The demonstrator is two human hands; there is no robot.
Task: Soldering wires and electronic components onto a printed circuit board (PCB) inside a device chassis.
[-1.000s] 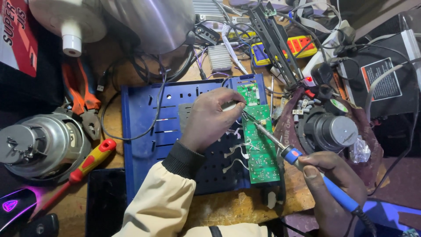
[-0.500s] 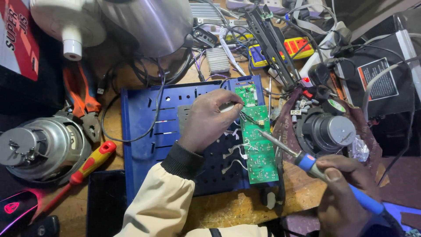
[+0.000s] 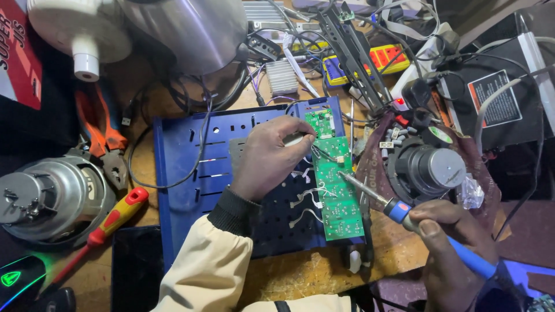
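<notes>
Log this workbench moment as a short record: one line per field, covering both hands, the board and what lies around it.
left hand: rests on the blue perforated panel, fingertips pinching a small pale part at the board's upper edge
right hand: grips the blue-handled soldering iron, tip on the board
green circuit board: lies flat on the panel, white wires at its left edge
left of panel: red-and-yellow screwdriver, electric motor, orange pliers
right of board: round speaker

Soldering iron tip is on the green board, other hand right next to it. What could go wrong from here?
1. The left hand pinches a small part close to the soldering iron tip: a slip could burn fingers.
2. Thin white wires lie on the green circuit board near the tip; insulation might melt.
3. The board rests loose on the blue perforated tray; it may shift.
</notes>
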